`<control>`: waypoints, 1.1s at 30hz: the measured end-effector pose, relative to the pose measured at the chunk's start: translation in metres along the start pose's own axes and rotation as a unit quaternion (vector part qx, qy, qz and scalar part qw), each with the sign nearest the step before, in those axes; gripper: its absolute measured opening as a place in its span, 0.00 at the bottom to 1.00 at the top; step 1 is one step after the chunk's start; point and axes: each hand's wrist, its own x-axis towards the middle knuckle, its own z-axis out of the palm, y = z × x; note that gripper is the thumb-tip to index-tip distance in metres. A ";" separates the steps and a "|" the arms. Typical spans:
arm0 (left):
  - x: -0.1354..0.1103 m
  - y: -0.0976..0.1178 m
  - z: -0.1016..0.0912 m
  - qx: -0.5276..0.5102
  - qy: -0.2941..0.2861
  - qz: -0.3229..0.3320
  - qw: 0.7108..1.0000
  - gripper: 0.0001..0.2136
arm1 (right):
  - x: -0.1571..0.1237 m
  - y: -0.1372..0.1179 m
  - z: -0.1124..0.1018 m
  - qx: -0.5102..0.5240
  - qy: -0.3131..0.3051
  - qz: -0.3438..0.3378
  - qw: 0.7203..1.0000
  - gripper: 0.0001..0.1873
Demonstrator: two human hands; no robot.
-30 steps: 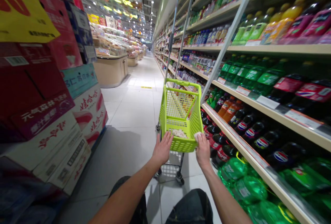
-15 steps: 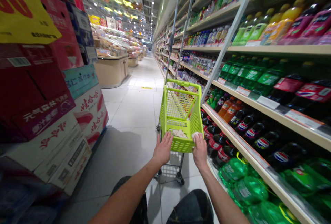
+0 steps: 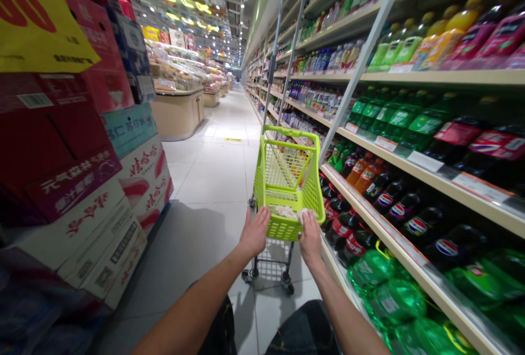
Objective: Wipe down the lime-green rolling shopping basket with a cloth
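Observation:
A lime-green shopping cart (image 3: 314,180) stands directly in front of me, its basket on a grey wheeled frame. My left hand (image 3: 255,230) touches the near left corner of the basket, fingers stretched out and thumb raised. At the near rim, toward the right, my right hand (image 3: 310,238) has its fingers closed over a crumpled white wipe (image 3: 302,215), pressing it to the plastic. A second crumpled white wad (image 3: 286,211) lies inside the basket by the near wall; its material is hard to make out.
Shelves of soda bottles (image 3: 418,117) run close along the right, with large green bottles (image 3: 394,300) low beside my leg. Stacked drink cartons (image 3: 69,147) stand on the left. A wooden display counter (image 3: 178,114) is further ahead beside the tiled aisle (image 3: 205,174).
My right hand has slid left along the near rim with the white wipe. My left hand has shifted slightly left and down. The basket stays nearly in place, while a cart wheel has swivelled.

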 end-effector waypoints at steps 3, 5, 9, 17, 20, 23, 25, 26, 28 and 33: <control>0.000 0.004 0.001 0.004 -0.001 0.000 1.000 0.28 | -0.002 -0.030 0.016 0.043 -0.034 -0.052 0.997 0.32; 0.000 0.002 0.001 0.012 -0.001 0.012 1.000 0.29 | -0.002 -0.041 0.023 0.058 -0.047 -0.078 0.994 0.32; -0.002 -0.005 0.000 0.021 0.001 0.018 1.000 0.29 | 0.001 -0.017 0.013 0.032 -0.026 -0.051 0.998 0.32; 0.003 -0.004 0.000 0.023 0.000 0.023 0.999 0.28 | 0.000 -0.043 0.023 0.067 -0.047 -0.074 0.994 0.32; 0.008 -0.009 -0.005 0.023 0.008 0.027 0.999 0.28 | 0.001 -0.040 0.022 0.067 -0.048 -0.088 0.993 0.32; 0.014 -0.013 -0.009 0.026 0.007 0.044 0.999 0.28 | 0.002 -0.009 0.011 0.026 0.004 -0.004 1.000 0.31; 0.019 -0.014 -0.010 0.029 0.000 0.060 0.998 0.28 | 0.000 0.011 0.007 0.013 0.030 0.046 0.998 0.31; 0.021 -0.014 -0.010 0.030 -0.002 0.064 0.997 0.27 | -0.001 0.018 0.007 0.014 0.034 0.058 0.998 0.31; 0.024 -0.013 -0.010 0.028 0.000 0.066 0.997 0.26 | -0.004 0.023 0.010 0.018 0.032 0.064 0.997 0.30; 0.025 -0.003 -0.010 0.020 0.008 0.059 0.998 0.23 | -0.009 0.023 0.014 0.018 0.033 0.057 0.998 0.30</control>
